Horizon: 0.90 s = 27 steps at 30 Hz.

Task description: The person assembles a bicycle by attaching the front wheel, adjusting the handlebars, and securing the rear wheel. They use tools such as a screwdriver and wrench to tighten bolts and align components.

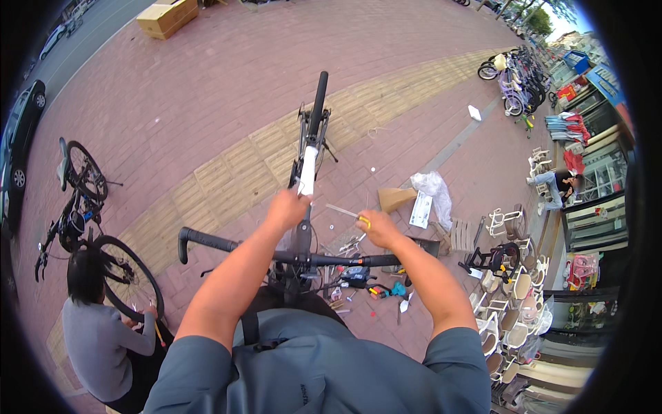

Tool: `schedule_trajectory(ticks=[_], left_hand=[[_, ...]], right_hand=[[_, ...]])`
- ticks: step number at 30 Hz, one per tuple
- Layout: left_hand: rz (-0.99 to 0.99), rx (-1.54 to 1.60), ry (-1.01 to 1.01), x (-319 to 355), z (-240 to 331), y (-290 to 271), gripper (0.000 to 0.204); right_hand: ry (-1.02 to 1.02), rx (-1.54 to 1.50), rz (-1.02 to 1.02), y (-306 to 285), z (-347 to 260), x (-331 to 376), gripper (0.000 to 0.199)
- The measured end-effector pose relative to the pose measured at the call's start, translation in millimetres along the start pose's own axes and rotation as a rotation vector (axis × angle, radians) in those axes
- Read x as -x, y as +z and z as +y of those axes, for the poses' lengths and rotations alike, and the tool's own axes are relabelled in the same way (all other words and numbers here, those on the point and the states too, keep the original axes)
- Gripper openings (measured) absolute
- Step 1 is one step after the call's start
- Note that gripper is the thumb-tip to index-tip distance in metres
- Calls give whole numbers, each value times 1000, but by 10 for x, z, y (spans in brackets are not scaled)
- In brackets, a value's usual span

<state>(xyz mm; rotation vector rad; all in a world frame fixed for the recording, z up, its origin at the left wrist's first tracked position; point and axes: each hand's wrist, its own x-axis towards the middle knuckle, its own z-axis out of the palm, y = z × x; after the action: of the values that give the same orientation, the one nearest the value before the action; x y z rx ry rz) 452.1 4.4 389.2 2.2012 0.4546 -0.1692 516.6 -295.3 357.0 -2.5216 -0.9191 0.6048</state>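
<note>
White wrapping lies along the bicycle, its long axis running away ahead; the left hand is nearer, at its near end, whether pinching I cannot tell; the right hand, apart rightward, grips a yellow-handled tool

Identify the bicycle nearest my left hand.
The black bicycle directly before you, your left hand at its white-wrapped tube; the bicycle beside the grey-sleeved person and the parked bicycles are farther away.
</note>
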Motion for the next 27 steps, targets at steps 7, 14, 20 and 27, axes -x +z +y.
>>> schedule_trajectory(ticks=[7,14,20,27], left_hand=[[-143,389,-6,148,347,-650,32],[-127,829,-34,373,325,-941,27],[336,794,63,373,-283,-1758,30],[614,-35,-218,927,-1642,-2423,38]], right_hand=[[150,-1277,-13,-82,-983,-308,58],[-1,-1265,-119,-121,-1502,-452,61],[86,-700,28,-245,-1190,-235,48],[495,292,228,-397,-451,955,44]])
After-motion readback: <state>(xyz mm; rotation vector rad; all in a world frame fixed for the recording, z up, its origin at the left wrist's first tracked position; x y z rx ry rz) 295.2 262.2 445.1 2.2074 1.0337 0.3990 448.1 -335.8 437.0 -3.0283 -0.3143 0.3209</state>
